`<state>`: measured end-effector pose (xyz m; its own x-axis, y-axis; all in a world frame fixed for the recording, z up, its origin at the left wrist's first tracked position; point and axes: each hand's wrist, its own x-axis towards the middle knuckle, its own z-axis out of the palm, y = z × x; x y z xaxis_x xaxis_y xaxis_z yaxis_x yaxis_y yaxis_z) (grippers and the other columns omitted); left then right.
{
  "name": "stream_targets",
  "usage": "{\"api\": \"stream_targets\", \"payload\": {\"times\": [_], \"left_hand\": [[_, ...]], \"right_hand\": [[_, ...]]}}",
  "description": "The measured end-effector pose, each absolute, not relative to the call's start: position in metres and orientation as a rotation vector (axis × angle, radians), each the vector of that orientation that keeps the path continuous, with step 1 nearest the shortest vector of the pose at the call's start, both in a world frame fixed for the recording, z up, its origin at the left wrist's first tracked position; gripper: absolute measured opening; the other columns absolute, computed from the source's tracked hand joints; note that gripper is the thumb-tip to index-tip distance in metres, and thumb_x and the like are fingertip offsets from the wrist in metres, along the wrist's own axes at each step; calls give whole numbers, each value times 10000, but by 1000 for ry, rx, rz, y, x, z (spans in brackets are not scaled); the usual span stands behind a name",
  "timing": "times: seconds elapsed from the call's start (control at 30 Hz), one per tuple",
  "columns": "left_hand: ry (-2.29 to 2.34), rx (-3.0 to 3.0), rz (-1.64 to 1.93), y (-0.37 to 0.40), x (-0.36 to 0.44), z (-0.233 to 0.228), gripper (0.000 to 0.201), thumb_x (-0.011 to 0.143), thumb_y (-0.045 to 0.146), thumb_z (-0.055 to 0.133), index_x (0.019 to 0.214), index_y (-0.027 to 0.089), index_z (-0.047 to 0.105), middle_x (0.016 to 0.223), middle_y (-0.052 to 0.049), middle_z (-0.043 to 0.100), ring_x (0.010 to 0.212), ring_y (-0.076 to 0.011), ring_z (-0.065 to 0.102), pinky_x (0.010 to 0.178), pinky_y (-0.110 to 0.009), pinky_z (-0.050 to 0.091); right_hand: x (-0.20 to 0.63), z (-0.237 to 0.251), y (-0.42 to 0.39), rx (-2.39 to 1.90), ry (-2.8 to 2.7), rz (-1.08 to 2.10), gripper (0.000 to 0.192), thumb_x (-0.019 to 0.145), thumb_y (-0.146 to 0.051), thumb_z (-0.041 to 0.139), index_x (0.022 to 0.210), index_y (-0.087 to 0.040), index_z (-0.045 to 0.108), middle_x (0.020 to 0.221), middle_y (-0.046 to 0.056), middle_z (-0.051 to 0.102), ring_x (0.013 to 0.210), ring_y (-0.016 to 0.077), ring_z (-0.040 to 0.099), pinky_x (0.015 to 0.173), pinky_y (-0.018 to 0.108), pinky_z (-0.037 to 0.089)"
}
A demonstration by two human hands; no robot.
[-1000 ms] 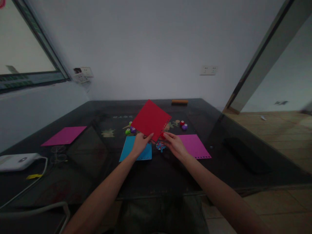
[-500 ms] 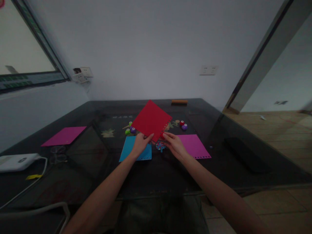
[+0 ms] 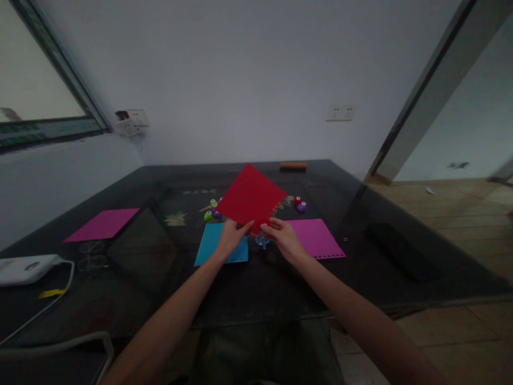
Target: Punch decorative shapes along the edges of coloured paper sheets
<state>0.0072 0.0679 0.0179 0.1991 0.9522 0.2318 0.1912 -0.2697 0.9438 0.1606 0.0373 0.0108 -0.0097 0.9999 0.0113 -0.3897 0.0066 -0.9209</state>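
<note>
Both hands hold a red sheet (image 3: pixel 251 197) tilted up over the middle of the dark tabletop (image 3: pixel 360 256): the left hand (image 3: pixel 231 239) pinches its near corner, and the right hand (image 3: pixel 284 238) is closed at the lower right edge, seemingly on a small punch that is mostly hidden. A row of holes already runs along that edge toward 2 o'clock, with coloured bits (image 3: pixel 262 241) lying below. The blue sheet (image 3: pixel 212 247) at 7 o'clock and pink sheet (image 3: pixel 318 240) at 4 o'clock show punched near edges, while the far pink sheet (image 3: pixel 102 224) at 9 o'clock looks untouched.
</note>
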Motion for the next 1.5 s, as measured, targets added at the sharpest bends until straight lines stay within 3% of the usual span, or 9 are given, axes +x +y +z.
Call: {"api": "stream_targets", "payload": {"times": [0.33, 0.9, 1.5], "left_hand": [[1132, 1770, 1184, 67, 5, 18, 164, 775, 290, 578, 785, 145, 655, 725, -72, 715, 620, -195, 663, 581, -263, 503], [1193, 1856, 1179, 67, 5, 17, 196, 766, 311, 590, 830, 142, 667, 806, -81, 719, 720, -204, 666, 671, -279, 507], [1183, 1755, 1119, 65, 7, 20, 147, 772, 267, 585, 819, 146, 653, 823, -85, 719, 671, -196, 666, 641, -279, 521]], "right_hand": [[160, 13, 35, -924, -930, 1348, 357, 554, -283, 775, 863, -171, 636, 969, 77, 669, 839, 186, 627, 774, 327, 472], [158, 15, 33, -947, -912, 1343, 319, 545, -279, 772, 817, -180, 639, 897, 52, 678, 750, 154, 618, 681, 278, 462], [159, 13, 35, -963, -945, 1317, 309, 553, -303, 775, 814, -189, 655, 910, 60, 690, 762, 177, 631, 707, 313, 480]]}}
